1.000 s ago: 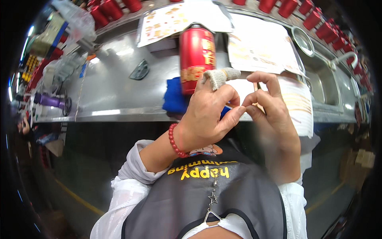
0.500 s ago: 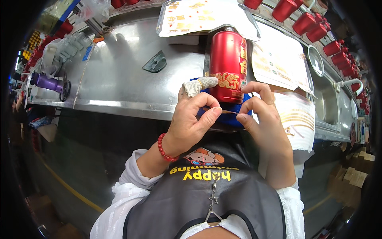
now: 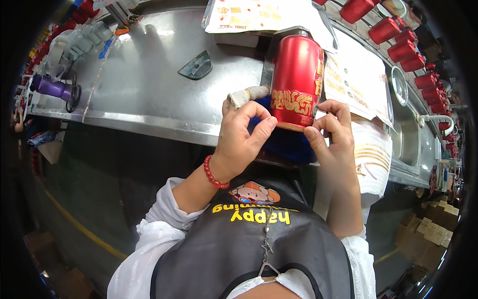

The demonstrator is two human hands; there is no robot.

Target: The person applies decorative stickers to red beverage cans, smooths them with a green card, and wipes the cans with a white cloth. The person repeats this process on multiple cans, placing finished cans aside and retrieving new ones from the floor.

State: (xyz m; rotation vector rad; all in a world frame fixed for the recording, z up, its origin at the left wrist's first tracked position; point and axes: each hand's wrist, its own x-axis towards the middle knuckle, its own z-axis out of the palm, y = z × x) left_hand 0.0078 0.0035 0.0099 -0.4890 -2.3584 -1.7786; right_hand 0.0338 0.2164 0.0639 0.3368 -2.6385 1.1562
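Observation:
A tall red can [image 3: 296, 74] with gold patterns stands on a blue cloth [image 3: 286, 144] at the near edge of a steel counter [image 3: 144, 89]. My left hand [image 3: 241, 137] has a white fabric cover on its index finger and a red bead bracelet at the wrist. Its thumb and fingers are pinched together at the can's lower left rim. My right hand [image 3: 336, 134] has its thumb and fingertips pressed against the lower right rim. Whether something small is held between the fingers cannot be made out.
Printed paper sheets [image 3: 259, 15] lie behind and right of the can. A row of red spools [image 3: 403, 40] lines the back right, above a sink [image 3: 408, 134]. A purple tool [image 3: 50, 87] sits far left and a grey wedge [image 3: 196, 66] mid-counter. Cardboard boxes [image 3: 433, 234] stand lower right.
My two hands, pinched together in front of the can a second ago, have moved apart to either side of its bottom rim. The view has shifted closer to the can.

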